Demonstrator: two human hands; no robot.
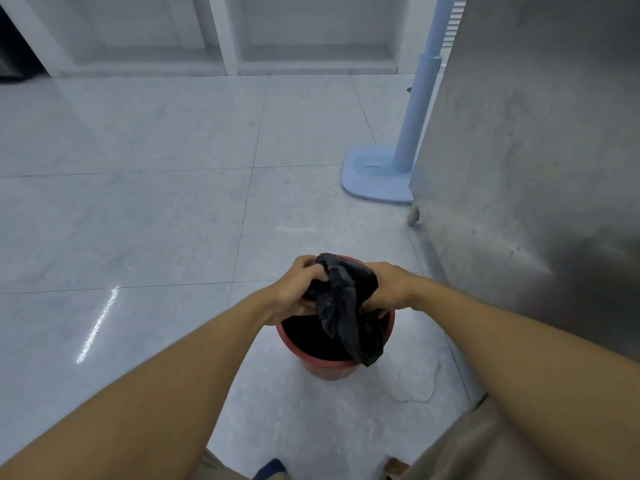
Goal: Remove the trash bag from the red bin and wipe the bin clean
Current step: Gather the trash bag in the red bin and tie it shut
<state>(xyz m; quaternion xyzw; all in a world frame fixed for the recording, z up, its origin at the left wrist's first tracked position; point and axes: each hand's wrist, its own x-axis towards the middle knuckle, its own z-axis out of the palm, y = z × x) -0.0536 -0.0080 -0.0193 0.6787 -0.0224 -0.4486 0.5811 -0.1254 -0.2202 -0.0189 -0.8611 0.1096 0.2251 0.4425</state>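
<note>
A small round red bin [325, 368] stands on the tiled floor just in front of me. A crumpled black trash bag [346, 303] is bunched above the bin's mouth, one end hanging down over the bin's right rim. My left hand [298, 289] grips the bag's left side and my right hand [389, 287] grips its right side, both fists closed on the plastic. The bin's inside looks dark; its contents cannot be made out.
A tall stainless steel cabinet [536, 168] stands close on the right. A pale blue fan stand [377, 174] rests on the floor beyond the bin. A thin wet patch [412, 382] lies right of the bin. White shelving [225, 36] lines the far wall.
</note>
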